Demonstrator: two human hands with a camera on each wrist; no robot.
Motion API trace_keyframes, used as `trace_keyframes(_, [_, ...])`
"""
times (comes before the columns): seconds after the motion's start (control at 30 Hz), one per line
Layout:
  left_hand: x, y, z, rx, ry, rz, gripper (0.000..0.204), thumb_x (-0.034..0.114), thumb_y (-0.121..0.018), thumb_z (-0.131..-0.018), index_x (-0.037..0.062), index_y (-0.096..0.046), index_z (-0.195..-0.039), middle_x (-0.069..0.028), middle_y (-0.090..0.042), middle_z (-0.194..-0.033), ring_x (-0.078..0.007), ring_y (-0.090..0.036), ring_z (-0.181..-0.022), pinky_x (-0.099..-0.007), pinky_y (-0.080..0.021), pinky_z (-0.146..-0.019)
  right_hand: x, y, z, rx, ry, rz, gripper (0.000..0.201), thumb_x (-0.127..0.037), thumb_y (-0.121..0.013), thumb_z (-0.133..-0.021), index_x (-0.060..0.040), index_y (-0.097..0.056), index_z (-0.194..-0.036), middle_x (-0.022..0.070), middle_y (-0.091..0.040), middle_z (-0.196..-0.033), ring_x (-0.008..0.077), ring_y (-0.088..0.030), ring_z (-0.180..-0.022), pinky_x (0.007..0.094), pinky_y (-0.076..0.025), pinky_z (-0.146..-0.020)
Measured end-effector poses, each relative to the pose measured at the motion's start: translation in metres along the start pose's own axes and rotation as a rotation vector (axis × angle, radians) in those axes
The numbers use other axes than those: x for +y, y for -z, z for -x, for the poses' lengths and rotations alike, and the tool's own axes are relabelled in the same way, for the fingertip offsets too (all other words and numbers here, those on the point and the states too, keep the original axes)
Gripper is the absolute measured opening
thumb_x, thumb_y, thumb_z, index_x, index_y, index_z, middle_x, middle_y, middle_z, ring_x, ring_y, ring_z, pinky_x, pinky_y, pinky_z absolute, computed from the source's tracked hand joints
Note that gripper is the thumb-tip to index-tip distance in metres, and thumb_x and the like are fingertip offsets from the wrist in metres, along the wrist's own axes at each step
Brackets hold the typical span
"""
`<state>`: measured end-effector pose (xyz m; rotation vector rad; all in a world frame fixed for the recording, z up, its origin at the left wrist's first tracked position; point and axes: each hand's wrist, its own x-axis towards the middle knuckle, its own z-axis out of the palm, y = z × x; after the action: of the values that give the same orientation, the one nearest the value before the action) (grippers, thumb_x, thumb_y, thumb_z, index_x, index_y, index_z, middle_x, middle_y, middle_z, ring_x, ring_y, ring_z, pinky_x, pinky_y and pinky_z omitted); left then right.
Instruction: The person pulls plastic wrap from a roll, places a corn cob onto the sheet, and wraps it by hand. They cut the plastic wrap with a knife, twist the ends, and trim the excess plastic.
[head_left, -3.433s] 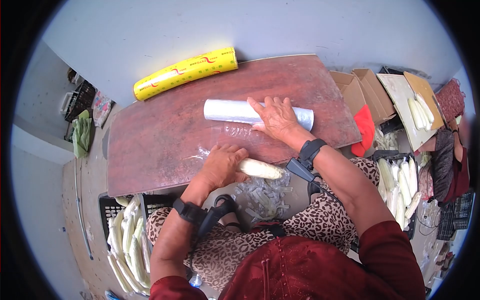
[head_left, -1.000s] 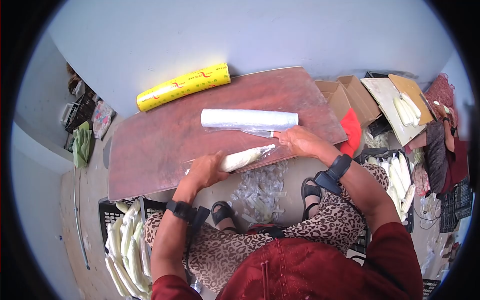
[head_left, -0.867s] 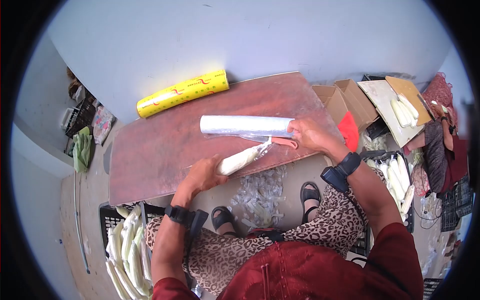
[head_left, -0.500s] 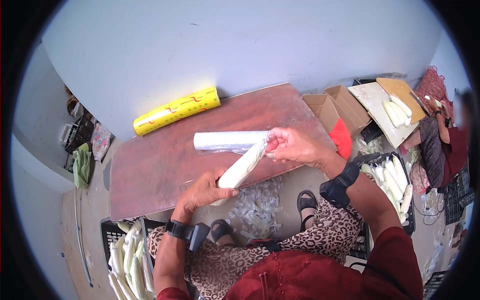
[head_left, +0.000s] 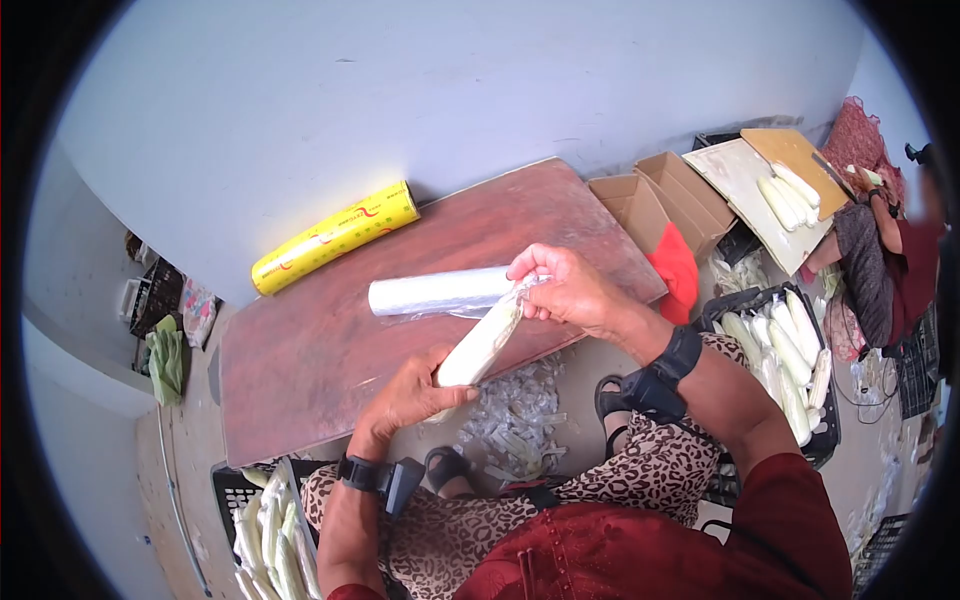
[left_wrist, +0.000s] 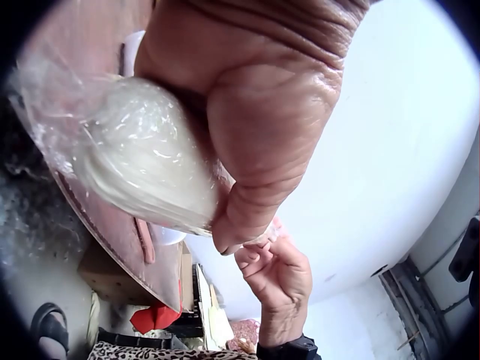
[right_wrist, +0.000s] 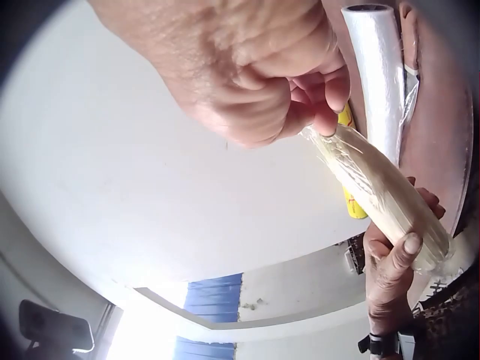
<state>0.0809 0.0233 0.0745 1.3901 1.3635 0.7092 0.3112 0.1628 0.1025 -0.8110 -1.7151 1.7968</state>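
Observation:
The left hand (head_left: 412, 392) grips the lower part of a pale corn ear (head_left: 478, 345), its thumb across the front. Clear film covers the ear, and its loose end spreads past the butt in the left wrist view. At the upper tip, the right hand (head_left: 572, 292) pinches the film between thumb and fingers. The ear is tilted, tip up and to the right, above the table's front edge. Behind it a roll of clear film (head_left: 435, 292) lies on the reddish table (head_left: 300, 360). An orange handle (right_wrist: 409, 34) with a blade lies beside the roll in the right wrist view.
A yellow printed roll (head_left: 335, 238) lies at the table's back edge. Crates of corn stand at the left (head_left: 235, 490) and right (head_left: 822, 435). Cardboard boxes (head_left: 660, 205) and a red cloth (head_left: 676, 272) are right of the table. Film scraps (head_left: 515, 425) cover the floor; another person sits far right.
The right hand has left the film roll and blade and now holds the film at the ear's tip. The ear has been lifted and tilted more upright. The head view has shifted.

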Motion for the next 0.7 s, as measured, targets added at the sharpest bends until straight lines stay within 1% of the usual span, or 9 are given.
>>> trace_keyframes(0.1, [0.001,-0.001,0.000,-0.016,0.019,0.039,0.048,0.023,-0.079,-0.078,-0.0030,-0.061,-0.114,-0.0032,-0.064,-0.096,-0.0116,-0.057,-0.089,-0.0275,-0.047,-0.080,-0.008,0.004,0.005,-0.048,-0.024,-0.003,0.029,0.002,-0.057,-0.086,0.0008,-0.052,-0.115,0.0057,-0.060,-0.087,0.0063,-0.056,-0.070,0.0188,-0.043,-0.056])
trace_keyframes(0.2, [0.000,-0.001,-0.001,-0.036,0.028,0.047,0.050,0.024,-0.079,-0.078,-0.0029,-0.061,-0.116,-0.0035,-0.064,-0.097,-0.0116,-0.057,-0.090,-0.0275,-0.047,-0.081,0.001,0.006,0.002,-0.061,0.002,-0.038,0.030,0.003,-0.058,-0.086,0.0009,-0.051,-0.115,0.0058,-0.059,-0.088,0.0063,-0.056,-0.070,0.0183,-0.043,-0.054])
trace_keyframes(0.3, [-0.001,-0.002,-0.003,-0.043,0.023,0.037,0.049,0.023,-0.078,-0.079,-0.0026,-0.060,-0.117,-0.0038,-0.065,-0.098,-0.0115,-0.057,-0.091,-0.0274,-0.047,-0.081,-0.001,0.004,0.005,0.017,0.015,0.004,0.028,0.003,-0.057,-0.087,0.0012,-0.051,-0.114,0.0056,-0.059,-0.089,0.0076,-0.058,-0.071,0.0214,-0.046,-0.054])
trace_keyframes(0.4, [0.001,-0.003,-0.002,-0.041,0.027,0.046,0.048,0.023,-0.078,-0.080,-0.0022,-0.061,-0.116,-0.0042,-0.065,-0.098,-0.0116,-0.057,-0.091,-0.0274,-0.047,-0.081,0.016,0.003,-0.003,0.171,0.222,0.222,0.030,0.005,-0.053,-0.085,0.0000,-0.051,-0.114,0.0093,-0.061,-0.085,0.0170,-0.064,-0.069,0.0302,-0.052,-0.057])
trace_keyframes(0.5, [0.002,-0.002,-0.001,-0.034,0.043,0.042,0.046,0.024,-0.077,-0.080,-0.0018,-0.061,-0.115,-0.0041,-0.065,-0.098,-0.0116,-0.057,-0.091,-0.0272,-0.047,-0.081,0.012,0.008,0.002,0.339,0.565,0.809,0.032,0.008,-0.050,-0.082,-0.0013,-0.051,-0.112,0.0154,-0.062,-0.083,0.0290,-0.067,-0.072,0.0385,-0.054,-0.063])
trace_keyframes(0.6, [0.004,-0.003,0.001,-0.006,0.070,0.075,0.046,0.025,-0.078,-0.080,-0.0016,-0.061,-0.114,-0.0036,-0.065,-0.098,-0.0114,-0.057,-0.091,-0.0270,-0.047,-0.081,0.015,0.008,0.000,0.390,0.556,0.821,0.033,0.009,-0.049,-0.079,-0.0020,-0.052,-0.110,0.0196,-0.063,-0.083,0.0345,-0.066,-0.076,0.0415,-0.053,-0.067])
trace_keyframes(0.7, [0.007,-0.002,0.003,0.005,0.094,0.082,0.046,0.025,-0.078,-0.080,-0.0017,-0.061,-0.114,-0.0030,-0.064,-0.097,-0.0108,-0.057,-0.091,-0.0267,-0.047,-0.081,0.017,0.011,-0.004,0.461,0.619,0.829,0.031,0.009,-0.050,-0.079,-0.0018,-0.053,-0.108,0.0195,-0.063,-0.083,0.0342,-0.066,-0.078,0.0406,-0.053,-0.068])
